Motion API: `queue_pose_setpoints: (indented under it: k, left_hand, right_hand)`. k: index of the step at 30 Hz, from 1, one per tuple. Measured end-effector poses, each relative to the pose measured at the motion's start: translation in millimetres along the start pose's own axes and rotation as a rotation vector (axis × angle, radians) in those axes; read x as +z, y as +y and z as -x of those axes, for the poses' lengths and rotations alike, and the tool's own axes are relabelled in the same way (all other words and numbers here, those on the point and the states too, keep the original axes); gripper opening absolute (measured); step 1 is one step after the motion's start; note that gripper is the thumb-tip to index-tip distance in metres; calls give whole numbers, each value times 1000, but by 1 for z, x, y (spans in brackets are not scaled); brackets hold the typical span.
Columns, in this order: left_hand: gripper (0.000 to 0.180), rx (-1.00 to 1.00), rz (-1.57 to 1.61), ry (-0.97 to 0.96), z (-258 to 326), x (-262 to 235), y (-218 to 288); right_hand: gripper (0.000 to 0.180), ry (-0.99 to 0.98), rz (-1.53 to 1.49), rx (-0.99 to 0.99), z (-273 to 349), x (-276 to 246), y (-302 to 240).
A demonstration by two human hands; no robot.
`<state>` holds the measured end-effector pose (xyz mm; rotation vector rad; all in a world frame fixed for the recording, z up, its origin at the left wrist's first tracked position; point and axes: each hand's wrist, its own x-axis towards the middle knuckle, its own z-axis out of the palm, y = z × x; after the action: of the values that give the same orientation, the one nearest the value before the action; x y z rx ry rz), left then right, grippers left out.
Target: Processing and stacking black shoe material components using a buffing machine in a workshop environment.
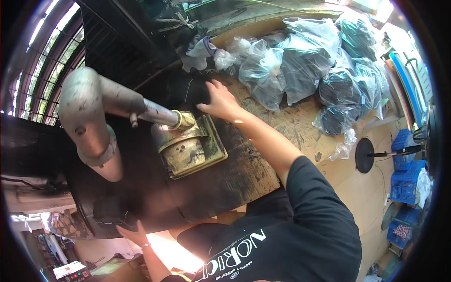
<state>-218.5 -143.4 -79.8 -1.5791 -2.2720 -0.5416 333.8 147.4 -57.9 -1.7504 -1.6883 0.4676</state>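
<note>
Head view. Landmark: the worn metal housing (pixel 183 151), a grimy cylinder banded on a square base plate (pixel 217 149), standing on the table (pixel 256 171). My right hand (pixel 223 102) is above and right of the housing, apart from it, fingers loosely spread and thumb out; I see nothing gripped. Its fingertips point toward a dark patch (pixel 181 92) crossed by a thin pale line, directly above the housing; too dark to identify. Whether I touch the table there, I cannot tell. My left hand (pixel 136 236) is below and left of the housing, near the table edge, fingers parted, holding nothing that I can see; contact unclear. A dark block-like shape (pixel 109 210) lies just beside it, below and left of the housing, its outline lost in shadow.

A thick grey pipe arm (pixel 83 110) bends left of the housing and joins its top through a narrower tube (pixel 159 111). Clear plastic bags (pixel 310 58), some with dark contents, are heaped above and right of the housing. Far right of it: a black round stand base (pixel 364 155) on the floor (pixel 345 185), and blue crates (pixel 407 182). Barred window (pixel 49 70) at its upper left.
</note>
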Motion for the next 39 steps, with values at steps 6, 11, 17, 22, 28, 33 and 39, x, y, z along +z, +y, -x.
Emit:
queue_pose_setpoints:
  k: [6, 11, 17, 22, 28, 33, 39]
  left_hand:
    - [103, -166, 173, -354, 87, -27, 82]
    - [96, -175, 228, -416, 125, -23, 95]
    - [86, -264, 376, -545, 131, -29, 119]
    - [87, -120, 419, -571, 151, -26, 147]
    - [85, -192, 425, -644, 153, -42, 172]
    - [76, -266, 512, -582, 154, -50, 169]
    - [64, -128, 876, -788, 128, -40, 240]
  right_hand:
    - [111, -224, 473, 118, -73, 53, -30]
    - [108, -322, 229, 191, -101, 56, -12]
    - [92, -427, 190, 187, -108, 32, 10]
    - [109, -154, 459, 95, -87, 62, -39]
    - [104, 79, 515, 71, -94, 98, -8]
    - [105, -244, 40, -202, -65, -22, 25]
    - [94, -116, -521, -229, 34, -110, 81]
